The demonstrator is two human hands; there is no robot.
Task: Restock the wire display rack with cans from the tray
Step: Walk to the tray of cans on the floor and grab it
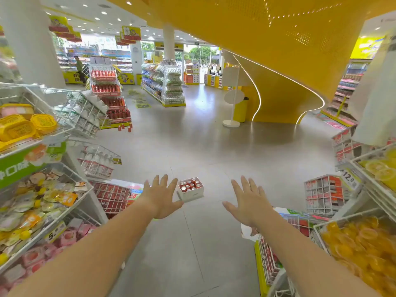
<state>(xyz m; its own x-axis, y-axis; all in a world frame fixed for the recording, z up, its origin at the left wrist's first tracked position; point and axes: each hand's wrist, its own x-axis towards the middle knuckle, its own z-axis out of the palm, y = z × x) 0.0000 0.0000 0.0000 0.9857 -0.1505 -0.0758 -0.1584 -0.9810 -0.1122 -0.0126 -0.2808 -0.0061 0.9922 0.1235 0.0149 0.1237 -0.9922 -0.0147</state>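
A white cardboard tray (191, 195) stands on the grey shop floor ahead of me, filled with several red cans (190, 185). My left hand (161, 197) is stretched out with fingers spread, its edge overlapping the tray's left side in the view. My right hand (248, 201) is also spread flat, to the right of the tray and apart from it. Neither hand holds anything. A tall white wire display rack (108, 91) with rows of red cans and bottles stands farther back on the left. A few loose red cans (125, 127) sit on the floor at its foot.
White wire shelves of snacks (42, 189) line my left side, and wire bins of yellow jelly cups (360, 239) line my right. A yellow curved wall (278, 86), a white sign stand (232, 103) and a yellow bin (241, 109) lie ahead. A person (79, 68) stands far back left.
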